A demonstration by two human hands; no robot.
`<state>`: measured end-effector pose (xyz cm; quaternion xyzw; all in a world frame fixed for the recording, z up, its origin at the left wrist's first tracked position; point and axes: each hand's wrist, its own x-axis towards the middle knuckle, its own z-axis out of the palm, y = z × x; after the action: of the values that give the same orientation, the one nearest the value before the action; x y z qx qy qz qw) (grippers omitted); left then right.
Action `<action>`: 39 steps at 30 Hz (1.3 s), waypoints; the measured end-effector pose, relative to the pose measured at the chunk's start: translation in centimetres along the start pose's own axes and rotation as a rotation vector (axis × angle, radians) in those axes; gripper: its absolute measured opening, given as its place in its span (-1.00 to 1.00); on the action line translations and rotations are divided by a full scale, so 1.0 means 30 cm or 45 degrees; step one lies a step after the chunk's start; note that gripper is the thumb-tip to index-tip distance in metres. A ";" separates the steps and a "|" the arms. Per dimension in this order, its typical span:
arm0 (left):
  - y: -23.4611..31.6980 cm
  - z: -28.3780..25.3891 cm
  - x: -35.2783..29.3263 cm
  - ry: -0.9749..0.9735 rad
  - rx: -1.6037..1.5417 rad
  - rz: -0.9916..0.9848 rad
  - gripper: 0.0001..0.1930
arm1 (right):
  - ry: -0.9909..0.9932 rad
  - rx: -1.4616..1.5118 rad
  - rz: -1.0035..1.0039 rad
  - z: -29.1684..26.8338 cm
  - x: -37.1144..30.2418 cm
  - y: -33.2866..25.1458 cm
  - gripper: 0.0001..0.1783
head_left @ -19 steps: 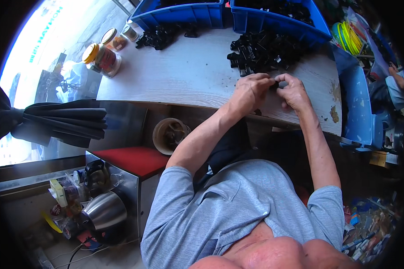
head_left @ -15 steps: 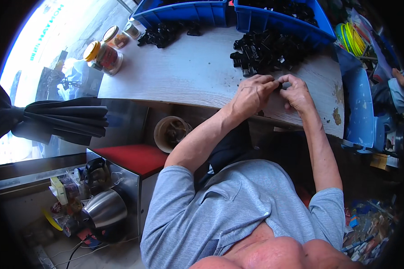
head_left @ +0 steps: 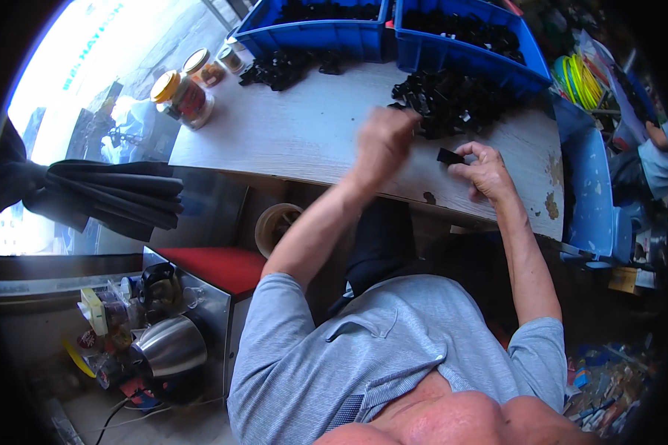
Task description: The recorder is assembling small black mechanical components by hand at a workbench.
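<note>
Between the thumb and fingers of my right hand (head_left: 484, 172) is a small black rectangular part (head_left: 448, 156), held just above the table's near right side. My left hand (head_left: 384, 142) is smeared by motion over the middle of the table. Its fingers are close to the left edge of a heap of black parts (head_left: 453, 100), and I cannot make out whether anything is in them. The heap lies on the white wood-grain table (head_left: 297, 122), and a smaller group of black parts (head_left: 274, 70) is farther left.
Two blue bins (head_left: 315, 41) (head_left: 467, 59) of black parts stand along the far edge. Lidded jars (head_left: 189, 104) are at the far left corner. A light blue bin (head_left: 592, 193) hangs low at the right. Below the table are a round bucket (head_left: 266, 231) and a steel kettle (head_left: 172, 347).
My left hand has come away from my right hand and moved left and a little farther off. The black part now shows plainly in my right hand.
</note>
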<state>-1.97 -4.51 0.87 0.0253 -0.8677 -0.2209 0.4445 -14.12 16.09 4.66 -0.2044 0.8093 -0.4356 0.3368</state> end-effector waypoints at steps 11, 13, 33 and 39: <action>-0.545 -0.163 0.123 -0.332 0.886 -0.082 -0.61 | 0.046 0.565 0.061 -0.075 -0.015 0.059 -0.63; -0.554 -0.165 0.125 -0.340 0.856 -0.028 -0.66 | 0.260 0.654 0.080 -0.148 0.002 0.102 -0.65; -0.523 -0.164 0.086 -0.064 0.930 -0.383 -0.77 | 0.368 0.306 0.014 -0.135 0.129 -0.016 -0.40; -0.561 -0.161 0.090 -0.110 0.905 -0.468 -0.80 | 0.322 0.044 -0.100 -0.082 0.170 -0.019 -0.45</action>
<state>-2.39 -22.08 -1.47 0.3229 -0.8890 0.0165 0.3242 -19.41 13.99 4.24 -0.1735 0.8290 -0.4847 0.2182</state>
